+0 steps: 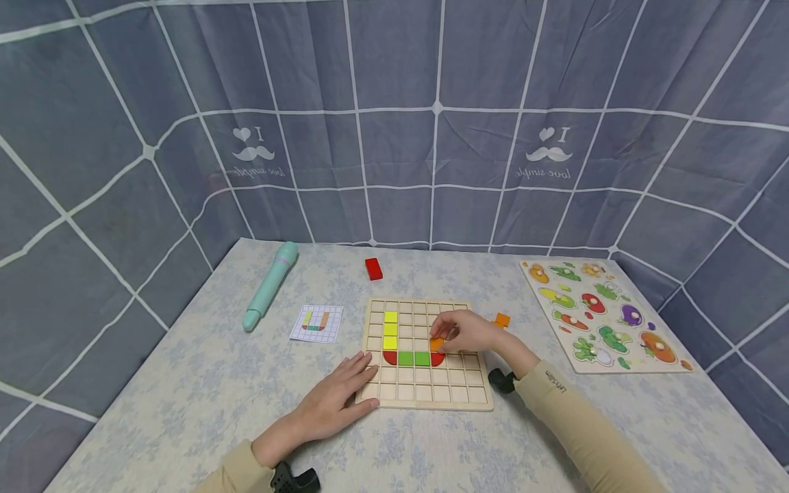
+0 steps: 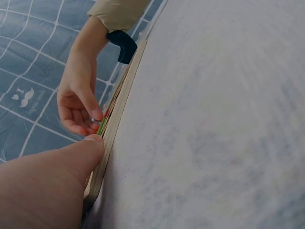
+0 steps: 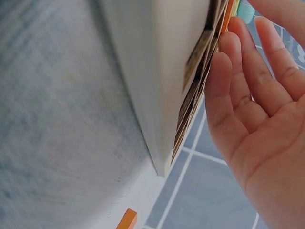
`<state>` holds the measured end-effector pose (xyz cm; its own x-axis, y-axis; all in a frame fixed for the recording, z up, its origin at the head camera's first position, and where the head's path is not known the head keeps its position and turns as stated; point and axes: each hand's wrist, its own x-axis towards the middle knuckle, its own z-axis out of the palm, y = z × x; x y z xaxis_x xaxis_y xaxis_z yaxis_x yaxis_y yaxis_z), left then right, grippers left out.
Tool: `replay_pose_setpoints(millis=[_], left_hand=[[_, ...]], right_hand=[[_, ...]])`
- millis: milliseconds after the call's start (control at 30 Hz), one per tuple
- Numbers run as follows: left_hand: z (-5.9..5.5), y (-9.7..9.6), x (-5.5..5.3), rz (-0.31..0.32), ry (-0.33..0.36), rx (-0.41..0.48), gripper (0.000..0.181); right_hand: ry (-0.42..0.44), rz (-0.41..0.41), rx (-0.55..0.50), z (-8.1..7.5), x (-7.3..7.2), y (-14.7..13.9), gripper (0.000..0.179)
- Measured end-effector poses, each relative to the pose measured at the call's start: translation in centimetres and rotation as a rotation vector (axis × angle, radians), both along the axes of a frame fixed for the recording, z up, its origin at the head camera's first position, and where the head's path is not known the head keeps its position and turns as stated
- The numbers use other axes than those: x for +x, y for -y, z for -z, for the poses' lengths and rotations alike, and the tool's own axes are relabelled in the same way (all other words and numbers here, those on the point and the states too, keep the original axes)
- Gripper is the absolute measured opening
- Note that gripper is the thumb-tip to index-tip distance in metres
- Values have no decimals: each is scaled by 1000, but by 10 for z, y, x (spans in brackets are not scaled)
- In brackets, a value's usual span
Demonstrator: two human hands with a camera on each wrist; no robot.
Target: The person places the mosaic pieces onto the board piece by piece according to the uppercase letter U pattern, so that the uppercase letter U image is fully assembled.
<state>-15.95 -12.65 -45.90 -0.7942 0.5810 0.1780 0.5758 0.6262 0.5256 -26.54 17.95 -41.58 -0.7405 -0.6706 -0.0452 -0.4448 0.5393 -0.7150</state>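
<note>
A wooden grid board (image 1: 425, 394) lies on the table. In it, yellow square tiles (image 1: 390, 329) form a column above a row of green tiles (image 1: 414, 359) with a curved red tile (image 1: 390, 358) at its left end and another at its right. My right hand (image 1: 465, 331) pinches an orange tile (image 1: 437, 345) at the board, above the right red piece; the fingers partly cover it. In the right wrist view, fingertips (image 3: 233, 26) touch near an orange edge. My left hand (image 1: 335, 396) rests with straight fingers on the board's left edge.
A pattern card (image 1: 316, 323) lies left of the board, beside a turquoise pen-like stick (image 1: 270, 287). Red pieces (image 1: 373, 269) lie behind the board. Loose orange tiles (image 1: 503, 320) lie right of it, and a vegetable knob puzzle (image 1: 604, 315) is farther right.
</note>
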Motion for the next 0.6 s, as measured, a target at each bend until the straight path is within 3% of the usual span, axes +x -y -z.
replay_pose_setpoints(millis=[367,600], left_hand=[[0,0,0,-1,4,1,62],[0,0,0,-7,15,-2,63]], right_hand=[[-10,91,-60,-2,-1,-16,26],[-49,226,-69,-3,-3,-39,25]])
